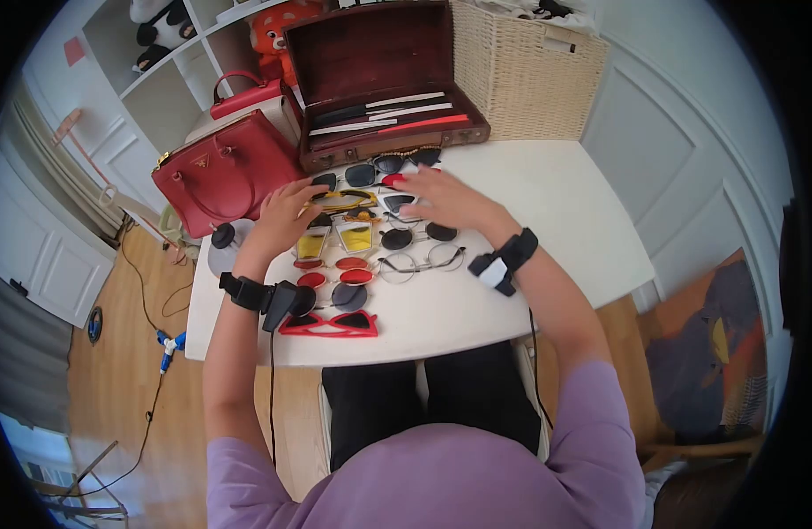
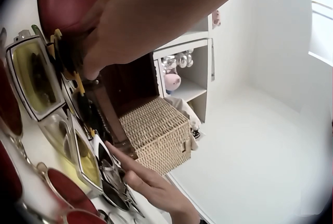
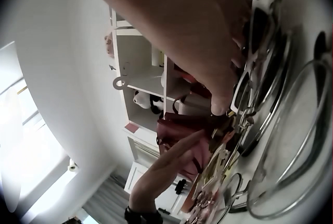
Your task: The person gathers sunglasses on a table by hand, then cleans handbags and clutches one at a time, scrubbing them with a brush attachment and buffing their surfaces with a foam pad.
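Clearly, the rows of glasses [image 1: 355, 236] lie on the white table [image 1: 547, 203], on the near side of the open brown case [image 1: 375, 53]. Between the case and the yellow-lensed pair, the left hand [image 1: 287, 216] reaches over the yellow-framed glasses [image 1: 346, 206], its fingers extended and loose; whether the tips touch the frame, I cannot tell. The right hand [image 1: 445, 201], on the near side of the case and towards its right end, is open too, its fingers reaching to the white-framed glasses [image 1: 399, 203]; contact is unclear. Farther from the case lie round red-lensed glasses [image 1: 355, 276] and, nearest the person, a red-framed pair [image 1: 331, 333]. Black, white and red strips [image 1: 406, 112] lie inside the case. A red handbag [image 1: 220, 167] leans to its left, and a wicker basket [image 1: 529, 79] stands to its right.
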The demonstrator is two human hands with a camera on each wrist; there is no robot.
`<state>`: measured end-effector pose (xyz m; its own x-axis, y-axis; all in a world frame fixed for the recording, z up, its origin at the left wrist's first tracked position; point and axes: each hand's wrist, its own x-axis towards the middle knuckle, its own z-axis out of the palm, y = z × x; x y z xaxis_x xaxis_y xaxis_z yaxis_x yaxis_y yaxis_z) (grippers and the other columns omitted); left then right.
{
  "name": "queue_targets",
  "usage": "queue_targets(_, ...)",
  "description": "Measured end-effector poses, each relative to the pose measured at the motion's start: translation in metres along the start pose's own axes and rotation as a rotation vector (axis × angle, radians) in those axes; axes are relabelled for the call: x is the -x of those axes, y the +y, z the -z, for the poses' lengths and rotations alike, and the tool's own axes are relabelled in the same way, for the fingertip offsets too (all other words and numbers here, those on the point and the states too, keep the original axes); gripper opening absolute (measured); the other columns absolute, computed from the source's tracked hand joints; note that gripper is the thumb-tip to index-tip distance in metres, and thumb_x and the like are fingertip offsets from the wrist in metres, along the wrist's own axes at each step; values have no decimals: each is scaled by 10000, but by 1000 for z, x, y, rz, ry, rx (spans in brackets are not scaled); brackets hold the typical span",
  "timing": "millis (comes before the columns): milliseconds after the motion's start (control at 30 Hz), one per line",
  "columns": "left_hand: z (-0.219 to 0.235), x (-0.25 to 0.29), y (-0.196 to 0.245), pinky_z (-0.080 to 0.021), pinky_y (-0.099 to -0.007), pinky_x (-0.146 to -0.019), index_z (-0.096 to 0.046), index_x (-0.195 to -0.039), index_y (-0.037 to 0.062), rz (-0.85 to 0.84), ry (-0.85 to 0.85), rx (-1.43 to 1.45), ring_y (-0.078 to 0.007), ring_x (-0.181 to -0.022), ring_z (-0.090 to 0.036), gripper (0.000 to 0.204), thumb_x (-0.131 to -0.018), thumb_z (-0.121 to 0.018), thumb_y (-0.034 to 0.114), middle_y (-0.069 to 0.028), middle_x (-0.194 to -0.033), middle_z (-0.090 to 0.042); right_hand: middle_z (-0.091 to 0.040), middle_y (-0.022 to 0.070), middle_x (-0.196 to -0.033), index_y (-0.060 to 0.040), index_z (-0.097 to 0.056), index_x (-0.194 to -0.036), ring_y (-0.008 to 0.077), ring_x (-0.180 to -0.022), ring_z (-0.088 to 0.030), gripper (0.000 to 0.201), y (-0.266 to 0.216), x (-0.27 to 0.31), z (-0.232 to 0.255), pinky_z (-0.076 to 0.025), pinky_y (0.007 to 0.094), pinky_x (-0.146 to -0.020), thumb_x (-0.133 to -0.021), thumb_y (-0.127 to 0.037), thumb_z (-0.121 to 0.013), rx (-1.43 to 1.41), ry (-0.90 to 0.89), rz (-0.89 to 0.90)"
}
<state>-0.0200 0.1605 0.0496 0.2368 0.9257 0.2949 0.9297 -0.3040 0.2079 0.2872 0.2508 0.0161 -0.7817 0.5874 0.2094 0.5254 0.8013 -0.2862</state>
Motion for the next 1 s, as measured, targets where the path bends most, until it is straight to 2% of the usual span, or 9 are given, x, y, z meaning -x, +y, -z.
queue_targets(33,-2,-2,-1,-358,-419,-1091,-571,-1349,106,1,0,4,-342,-1295,-491,408,-949,-585,191,-169,-1406,-526,-445,202,-1475,-97,-468,-1440,385,-1419,-329,642,-1,4,-1,-245,490,-1162,-954,-509,-536,-9,-8,-19)
queue_targets(100,-6,-2,-4,-382,-391,-1076,-553,-1365,77,157,-145,347,-320,-1278,-518,430,-954,-590,200,-167,-1371,-565,-438,210,-1477,-95,-438,-1462,381,-1430,-311,659,-5,5,2,-209,493,-1177,-950,-491,-559,-25,-18,-41)
queue_targets(167,-5,6,-3,-400,-369,-1062,-540,-1372,49,114,-122,281,-308,-1255,-545,451,-956,-599,214,-169,-1337,-594,-405,198,-1505,-89,-424,-1470,371,-1438,-298,669,-12,6,9,-182,502,-1184,-956,-502,-542,-53,34,-49)
queue_targets(333,-6,9,-2,-416,-373,-1047,-573,-1344,67,54,-32,288,-310,-1243,-561,412,-955,-608,198,-175,-1348,-585,-402,193,-1505,-78,-427,-1465,355,-1444,-289,656,-16,9,8,-167,504,-1189,-962,-484,-540,-22,-20,-55)
queue_targets(467,-4,4,1,-445,-369,-1015,-638,-1263,55,95,-12,294,-304,-1201,-594,337,-951,-614,182,-180,-1310,-611,-414,192,-1494,-72,-437,-1456,341,-1442,-291,640,-17,10,8,-168,520,-1188,-966,-471,-536,9,2,-34)
queue_targets(567,-6,4,-2,-474,-365,-977,-686,-1178,32,100,16,308,-297,-1133,-637,276,-943,-624,163,-178,-1216,-664,-434,193,-1478,-56,-504,-1398,364,-1421,-321,635,-17,13,2,-198,575,-1162,-960,-515,-518,9,40,-20)
queue_targets(667,-10,3,-8,-502,-346,-924,-697,-1094,0,22,118,273,-266,-1047,-677,211,-914,-656,101,-152,-1083,-713,-459,197,-1452,-50,-544,-1360,356,-1401,-350,591,-20,12,-1,-211,573,-1156,-964,-489,-528,8,86,20)
queue_targets(767,-13,1,-15,-509,-329,-906,-669,-1067,-24,173,103,377,-224,-1035,-681,193,-908,-665,86,-134,-1019,-718,-507,189,-1401,-48,-581,-1320,348,-1371,-384,544,-21,12,-1,-225,566,-1150,-964,-458,-545,-17,158,84)
queue_targets(1000,-19,0,-18,-507,-301,-903,-625,-1169,5,150,87,402,-183,-1029,-673,284,-900,-681,79,-98,-1042,-705,-567,159,-1330,-50,-621,-1269,330,-1329,-429,491,-24,9,1,-236,570,-1144,-960,-426,-565,-5,225,104)
